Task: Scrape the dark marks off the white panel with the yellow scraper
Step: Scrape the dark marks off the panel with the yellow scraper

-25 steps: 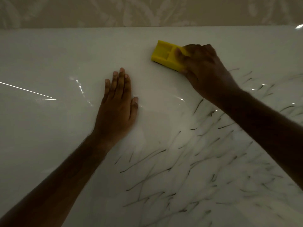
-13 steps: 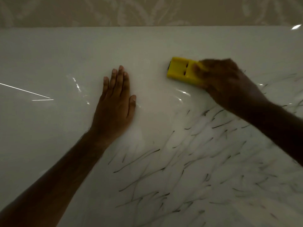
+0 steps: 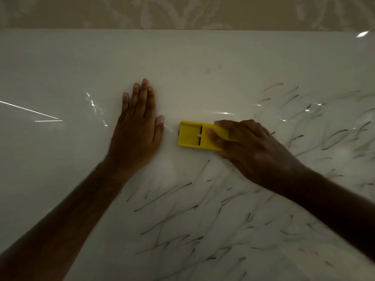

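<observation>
A glossy white panel (image 3: 60, 63) fills almost the whole view. Thin dark marks (image 3: 203, 216) streak its lower middle and right side. My right hand (image 3: 253, 151) grips the right end of the flat yellow scraper (image 3: 191, 134) and holds it down against the panel near the centre. The scraper's left edge points at my left hand (image 3: 138, 128), which lies flat on the panel with straight fingers, a short gap away. The scraper's right end is hidden under my fingers.
A patterned beige wall (image 3: 182, 11) runs along the panel's far edge. Bright glints (image 3: 93, 104) and a thin reflected line (image 3: 30, 110) show on the left part of the panel.
My right hand has drawn the scraper down and to the left, from near the panel's far edge to the centre beside my left hand. My left hand has stayed flat in place.
</observation>
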